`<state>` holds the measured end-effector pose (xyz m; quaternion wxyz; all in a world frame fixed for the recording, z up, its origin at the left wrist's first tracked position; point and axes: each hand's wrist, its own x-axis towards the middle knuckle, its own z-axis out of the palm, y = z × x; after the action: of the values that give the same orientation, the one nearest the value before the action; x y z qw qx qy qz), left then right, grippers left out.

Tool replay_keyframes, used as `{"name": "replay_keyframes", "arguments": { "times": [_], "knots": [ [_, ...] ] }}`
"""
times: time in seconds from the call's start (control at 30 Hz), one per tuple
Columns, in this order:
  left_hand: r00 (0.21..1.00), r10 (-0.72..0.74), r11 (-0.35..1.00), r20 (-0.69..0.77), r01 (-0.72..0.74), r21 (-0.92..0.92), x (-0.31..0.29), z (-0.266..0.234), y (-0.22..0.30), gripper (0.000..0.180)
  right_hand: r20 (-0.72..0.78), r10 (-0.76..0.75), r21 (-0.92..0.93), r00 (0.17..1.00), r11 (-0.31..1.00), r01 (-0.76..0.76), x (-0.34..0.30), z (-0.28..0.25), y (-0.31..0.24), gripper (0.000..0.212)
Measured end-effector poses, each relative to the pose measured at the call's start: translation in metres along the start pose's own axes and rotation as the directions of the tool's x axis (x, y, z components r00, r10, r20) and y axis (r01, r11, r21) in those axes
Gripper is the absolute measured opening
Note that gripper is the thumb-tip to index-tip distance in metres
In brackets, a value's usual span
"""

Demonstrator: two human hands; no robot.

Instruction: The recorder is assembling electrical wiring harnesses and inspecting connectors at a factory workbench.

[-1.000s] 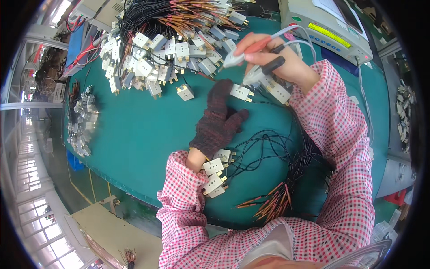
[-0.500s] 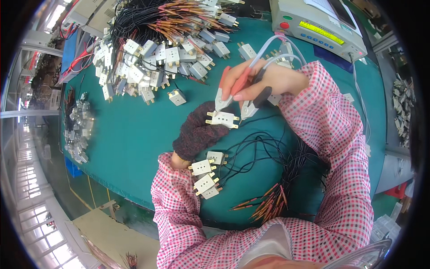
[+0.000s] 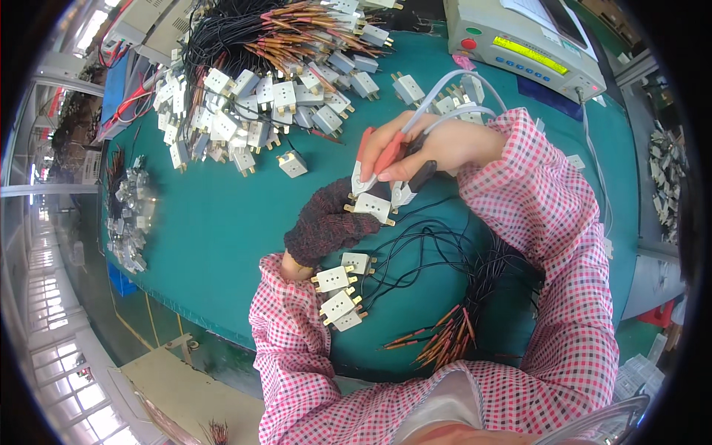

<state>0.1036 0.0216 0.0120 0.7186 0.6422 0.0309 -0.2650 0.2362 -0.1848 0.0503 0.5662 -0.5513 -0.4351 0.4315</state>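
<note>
My left hand (image 3: 326, 219), in a dark knitted glove, is closed around a small white plug block (image 3: 372, 208) with brass blades at its ends. Above it my bare right hand (image 3: 456, 146) grips two test clips, one with red handles (image 3: 387, 154) and one with black handles (image 3: 422, 178). The white jaws of the red clip are at the block's left end, and those of the black clip are at its right end. Whether the jaws grip the blades is too small to tell. Several similar white blocks (image 3: 335, 279) with black leads lie beside my left wrist.
A large heap of white blocks (image 3: 285, 96) and black leads with copper-coloured ends fills the far left. A tester with a yellow display (image 3: 530, 55) stands far right, near more blocks (image 3: 407, 88). Black leads (image 3: 486, 278) lie between my arms. Clear pieces (image 3: 127, 222) sit at the left edge.
My right hand has moved slightly left and down with both clips, bringing their jaws closer to the block's ends. The block has tilted and shifted a little downward in my left hand.
</note>
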Motion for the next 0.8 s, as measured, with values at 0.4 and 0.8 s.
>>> {"name": "replay_keyframes", "arguments": {
  "times": [0.4, 0.8],
  "knots": [
    [0.999, -0.003, 1.0, -0.033, 0.004, 0.016, 0.001, 0.002, 0.002, 0.038, 0.005, 0.068, 0.009, 0.998, 0.998, -0.068, 0.001, 0.006, -0.002, 0.02],
    [0.956, 0.001, 0.641, 0.293, 0.224, -0.734, -0.004, 0.005, -0.004, 0.051, -0.026, -0.338, -0.03, 0.941, 0.941, 0.337, 0.002, -0.008, -0.007, 0.017]
  ]
}}
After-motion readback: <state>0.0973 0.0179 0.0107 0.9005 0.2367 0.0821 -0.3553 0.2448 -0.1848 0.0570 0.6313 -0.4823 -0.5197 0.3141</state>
